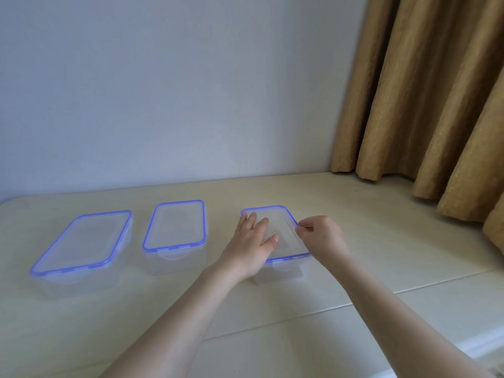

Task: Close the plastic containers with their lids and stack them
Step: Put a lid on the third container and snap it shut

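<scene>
Three clear plastic containers with blue-rimmed lids stand in a row on the cream table. The large left container (81,242) and the middle container (174,227) each have a lid lying on top. On the right container (283,236) my left hand (252,241) presses flat on the lid with its fingers spread. My right hand (319,234) has its fingers curled at the lid's right edge, pinching the side flap there. My hands hide much of that lid.
The table (354,268) meets a pale wall at the back and has a seam running across it on the right. A tan curtain (425,105) hangs down onto the table's back right corner.
</scene>
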The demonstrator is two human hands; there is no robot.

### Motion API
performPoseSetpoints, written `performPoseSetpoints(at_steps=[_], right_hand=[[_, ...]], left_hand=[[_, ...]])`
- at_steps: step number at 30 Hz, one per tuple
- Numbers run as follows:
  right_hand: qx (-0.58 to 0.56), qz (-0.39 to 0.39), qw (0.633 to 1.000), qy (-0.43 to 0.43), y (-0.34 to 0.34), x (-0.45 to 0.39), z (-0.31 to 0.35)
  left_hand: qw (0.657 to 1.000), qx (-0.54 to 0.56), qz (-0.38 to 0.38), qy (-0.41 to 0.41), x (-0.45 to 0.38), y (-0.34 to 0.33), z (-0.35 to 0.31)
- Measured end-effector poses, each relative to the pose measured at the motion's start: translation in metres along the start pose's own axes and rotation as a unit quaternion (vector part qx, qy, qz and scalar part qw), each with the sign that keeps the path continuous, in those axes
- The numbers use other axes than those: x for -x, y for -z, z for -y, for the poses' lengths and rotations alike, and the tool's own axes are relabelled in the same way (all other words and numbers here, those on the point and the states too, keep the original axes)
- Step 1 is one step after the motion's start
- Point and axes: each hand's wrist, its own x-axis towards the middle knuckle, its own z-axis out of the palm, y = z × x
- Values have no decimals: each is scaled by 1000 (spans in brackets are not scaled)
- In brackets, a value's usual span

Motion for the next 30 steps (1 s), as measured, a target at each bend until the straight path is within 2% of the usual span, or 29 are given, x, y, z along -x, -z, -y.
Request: performPoseSetpoints(at_steps=[9,22,26,30], right_hand=[[-91,-3,995,-41,-9,-4,-8],[-63,23,997,-28,-9,2,-3],[-92,32,994,-44,-6,5,-4],[-135,29,988,-64,-4,10,-6]], left_hand=[[1000,12,-13,-7,-2,-3,1],[1000,6,-4,6,3,4,-5],[998,6,-57,22,11,7,-10],[990,59,-116,48,22,7,-11]])
